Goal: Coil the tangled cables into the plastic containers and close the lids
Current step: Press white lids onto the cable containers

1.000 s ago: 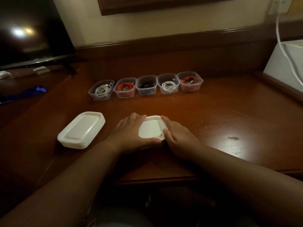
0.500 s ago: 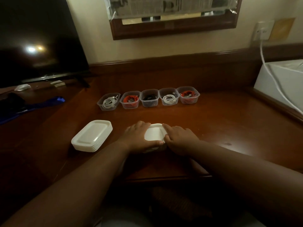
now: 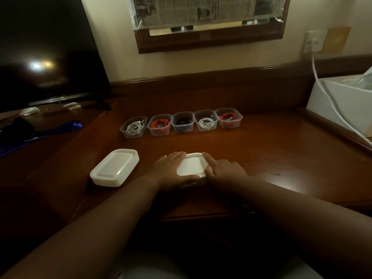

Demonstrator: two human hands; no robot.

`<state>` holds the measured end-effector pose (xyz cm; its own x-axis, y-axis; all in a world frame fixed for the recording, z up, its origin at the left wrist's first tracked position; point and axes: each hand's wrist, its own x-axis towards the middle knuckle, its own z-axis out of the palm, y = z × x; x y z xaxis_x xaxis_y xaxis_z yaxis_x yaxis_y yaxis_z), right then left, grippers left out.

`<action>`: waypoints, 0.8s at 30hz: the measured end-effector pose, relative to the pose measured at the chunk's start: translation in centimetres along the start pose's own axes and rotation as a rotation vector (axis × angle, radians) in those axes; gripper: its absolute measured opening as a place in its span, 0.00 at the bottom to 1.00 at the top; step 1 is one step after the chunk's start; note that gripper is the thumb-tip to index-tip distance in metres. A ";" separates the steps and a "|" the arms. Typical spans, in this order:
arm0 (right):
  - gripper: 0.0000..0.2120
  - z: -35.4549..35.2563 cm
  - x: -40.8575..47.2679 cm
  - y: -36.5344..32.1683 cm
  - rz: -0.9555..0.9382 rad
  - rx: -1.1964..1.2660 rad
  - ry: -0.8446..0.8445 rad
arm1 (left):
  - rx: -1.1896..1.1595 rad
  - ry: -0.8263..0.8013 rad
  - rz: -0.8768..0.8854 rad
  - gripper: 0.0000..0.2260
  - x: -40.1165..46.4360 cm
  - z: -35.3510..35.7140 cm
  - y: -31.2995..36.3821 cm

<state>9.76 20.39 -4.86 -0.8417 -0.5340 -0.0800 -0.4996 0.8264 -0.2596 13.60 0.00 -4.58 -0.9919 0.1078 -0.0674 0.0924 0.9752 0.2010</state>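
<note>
A clear plastic container with a white lid (image 3: 191, 167) on it sits on the wooden desk (image 3: 281, 158) in front of me. My left hand (image 3: 171, 170) holds its left side, fingers laid over the lid's left edge and thumb wrapped along the front rim. My right hand (image 3: 223, 170) presses the lid's right edge with a straight index finger. Farther back stands a row of open containers with coiled cables: white (image 3: 133, 126), red (image 3: 160, 124), black (image 3: 182, 122), white (image 3: 206, 122) and red (image 3: 229, 118).
A stack of white lids (image 3: 114, 168) lies left of my hands. A dark television (image 3: 40, 57) stands at the back left, with a blue item (image 3: 60, 127) below it. A white box (image 3: 342, 105) and a white wall cable (image 3: 322, 87) are at the right.
The view has tilted up, so the wall and mirror frame show. Both hands stay on the lidded container; my right index finger now lies straighter along the lid's right edge.
</note>
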 end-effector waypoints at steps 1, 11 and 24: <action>0.28 -0.1 0.2 0.1 -0.002 -0.019 0.000 | -0.004 0.002 0.000 0.45 0.1 0.1 0.1; 0.23 -2.4 2.4 -0.3 -0.335 -0.074 0.078 | -0.521 0.127 0.048 0.36 3.4 -0.2 1.5; 0.29 -4.7 7.0 4.4 -0.156 -0.238 0.051 | -0.351 0.477 -0.291 0.05 8.5 -5.0 -11.6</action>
<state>0.71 21.07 -2.06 -0.7574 -0.6530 -0.0067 -0.6525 0.7571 -0.0310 3.61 -11.36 -2.60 -0.9096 -0.3265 0.2571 -0.1390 0.8221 0.5521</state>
